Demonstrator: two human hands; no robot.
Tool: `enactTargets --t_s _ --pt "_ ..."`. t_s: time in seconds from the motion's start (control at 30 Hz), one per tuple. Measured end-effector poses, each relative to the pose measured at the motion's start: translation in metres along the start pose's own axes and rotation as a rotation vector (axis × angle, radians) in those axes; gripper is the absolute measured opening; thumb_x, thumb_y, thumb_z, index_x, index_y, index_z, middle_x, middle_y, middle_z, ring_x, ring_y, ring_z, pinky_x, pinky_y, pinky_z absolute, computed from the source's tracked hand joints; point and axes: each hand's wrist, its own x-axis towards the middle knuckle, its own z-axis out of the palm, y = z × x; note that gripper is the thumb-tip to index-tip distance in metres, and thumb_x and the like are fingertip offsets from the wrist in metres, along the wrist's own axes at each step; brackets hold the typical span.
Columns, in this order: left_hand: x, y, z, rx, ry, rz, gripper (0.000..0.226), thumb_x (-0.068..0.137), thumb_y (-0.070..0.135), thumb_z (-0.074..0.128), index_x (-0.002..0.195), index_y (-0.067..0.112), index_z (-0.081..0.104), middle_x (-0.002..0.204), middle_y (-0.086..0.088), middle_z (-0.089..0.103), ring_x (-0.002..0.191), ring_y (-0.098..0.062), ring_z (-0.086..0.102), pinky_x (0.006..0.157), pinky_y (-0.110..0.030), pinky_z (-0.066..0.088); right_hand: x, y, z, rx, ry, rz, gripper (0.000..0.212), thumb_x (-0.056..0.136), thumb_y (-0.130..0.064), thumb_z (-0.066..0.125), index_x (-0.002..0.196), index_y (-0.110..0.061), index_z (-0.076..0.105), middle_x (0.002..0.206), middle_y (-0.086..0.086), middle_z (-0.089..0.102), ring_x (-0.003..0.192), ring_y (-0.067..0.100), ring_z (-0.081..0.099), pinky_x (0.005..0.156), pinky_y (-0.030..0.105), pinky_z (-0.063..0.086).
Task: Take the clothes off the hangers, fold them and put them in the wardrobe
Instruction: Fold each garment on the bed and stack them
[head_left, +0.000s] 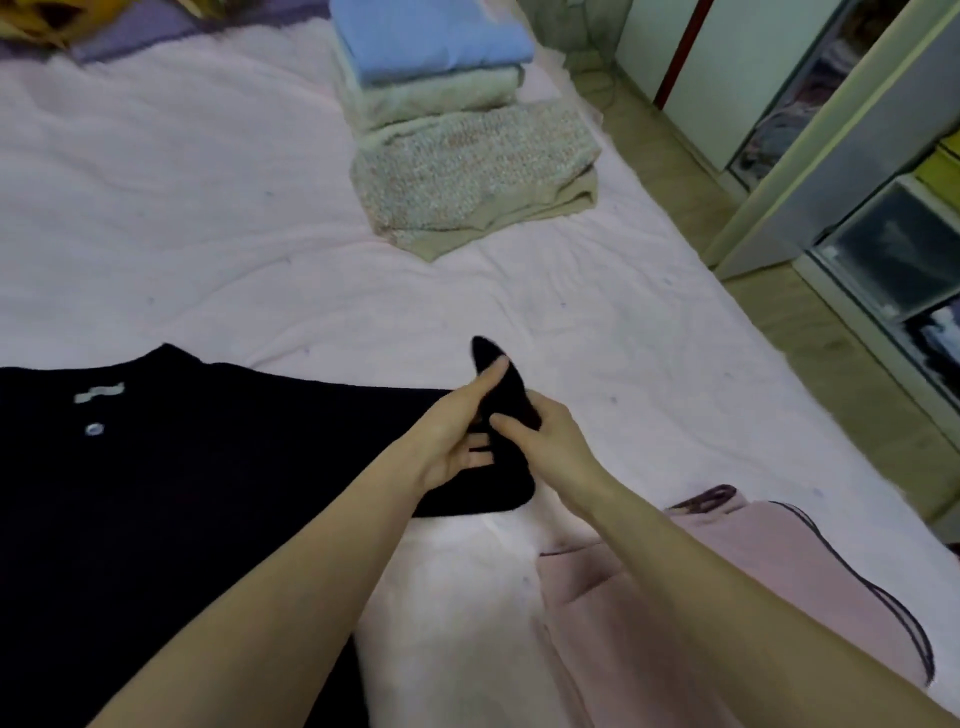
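Two bare hands meet over the right edge of a black garment (156, 493) that lies spread flat on a bed (182, 234) covered in a soft, slightly wrinkled pale pink sheet. The garment is dark, matte and smooth, with a rounded neckline at its far edge, a small pale label and one round pale button near the collar. Its right sleeve is lifted off the sheet into a narrow tapering point. The left hand (457, 441) has its thumb laid along the raised sleeve and its fingers curled under the cloth, so its grip pinches the fabric. The right hand (540, 441) closes round the same sleeve from the other side, thumb across the front; its grip is also pinching the black cloth. Both forearms reach in from the bottom edge and cover part of the garment's hem.

Farther up the bed, well apart from the hands, sits a stack of folded clothes: a speckled, nubbly knit piece (472, 166) over a beige one in front, and behind it a fluffy pale green piece (431, 98) topped by a smooth light blue one (431, 41). Near the right forearm lies a pink garment (727, 597) with dark thin piping, loosely rumpled. To the right, beyond a strip of wooden floor (810, 332), stands an open wardrobe (831, 156) with a grey door edge and translucent drawer fronts; its contents are blurred.
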Motion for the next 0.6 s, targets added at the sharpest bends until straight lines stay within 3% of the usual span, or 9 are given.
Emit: enactTargets --t_s 0.1,0.17,0.27,0.33,0.43,0.53,0.6 --pt "-0.034 0.013 -0.041 -0.122 0.222 0.109 0.034 0.083 0.029 0.072 0.106 0.005 0.068 0.086 -0.012 0.073 0.081 -0.026 0.071 0.077 -0.036 0.057 -0.019 -0.041 0.054 -0.103 -0.200 -0.120 0.003 0.092 -0.012 0.059 0.091 -0.014 0.061 0.082 -0.008 0.063 0.074 -0.003 0.059 0.071 0.011 0.045" --pt "-0.063 0.018 -0.085 -0.208 0.333 0.167 0.020 0.089 0.018 0.065 0.102 0.003 0.067 0.084 -0.013 0.071 0.079 -0.027 0.070 0.072 -0.035 0.056 -0.031 -0.061 0.092 -0.127 -0.221 -0.183 0.008 0.093 -0.014 0.059 0.088 -0.008 0.061 0.077 0.000 0.060 0.067 -0.001 0.053 0.068 0.010 0.041" --pt "-0.107 0.020 -0.147 -0.141 0.487 0.277 0.016 0.093 0.016 0.060 0.103 0.006 0.067 0.093 -0.013 0.071 0.086 -0.027 0.069 0.073 -0.034 0.055 -0.040 -0.072 0.150 -0.194 -0.046 -0.296 0.010 0.093 -0.018 0.057 0.099 -0.019 0.064 0.094 -0.010 0.066 0.087 0.003 0.060 0.079 0.018 0.048" --pt "-0.140 0.016 -0.189 -0.049 0.557 0.347 0.014 0.094 0.016 0.059 0.102 0.009 0.067 0.096 -0.011 0.070 0.089 -0.024 0.068 0.070 -0.029 0.054 -0.045 -0.073 0.193 -0.343 0.042 -0.381 0.024 0.093 -0.013 0.051 0.114 -0.021 0.060 0.112 -0.011 0.060 0.102 0.003 0.053 0.089 0.014 0.041" --pt "-0.189 0.005 -0.258 0.046 0.606 0.440 0.008 0.095 0.017 0.058 0.092 0.018 0.065 0.094 -0.004 0.069 0.087 -0.016 0.066 0.065 -0.020 0.050 -0.049 -0.073 0.266 -0.522 -0.043 -0.421 0.045 0.090 0.002 0.042 0.131 -0.014 0.052 0.126 -0.006 0.052 0.112 0.004 0.046 0.098 0.004 0.029" --pt "-0.228 -0.013 -0.332 0.072 0.695 0.494 0.014 0.095 0.017 0.059 0.084 0.025 0.063 0.089 0.002 0.067 0.085 -0.012 0.064 0.064 -0.017 0.047 -0.051 -0.062 0.341 -0.627 -0.143 -0.417 0.050 0.090 0.001 0.046 0.137 -0.016 0.048 0.136 0.000 0.051 0.125 0.014 0.048 0.111 0.028 0.036" --pt "-0.243 -0.031 -0.385 0.103 0.791 0.483 0.011 0.094 0.016 0.059 0.085 0.022 0.062 0.088 0.003 0.065 0.088 -0.017 0.064 0.063 -0.018 0.046 -0.057 -0.054 0.388 -0.665 -0.182 -0.369 0.052 0.090 0.001 0.045 0.140 -0.015 0.045 0.141 0.003 0.047 0.129 0.017 0.045 0.113 0.029 0.033"
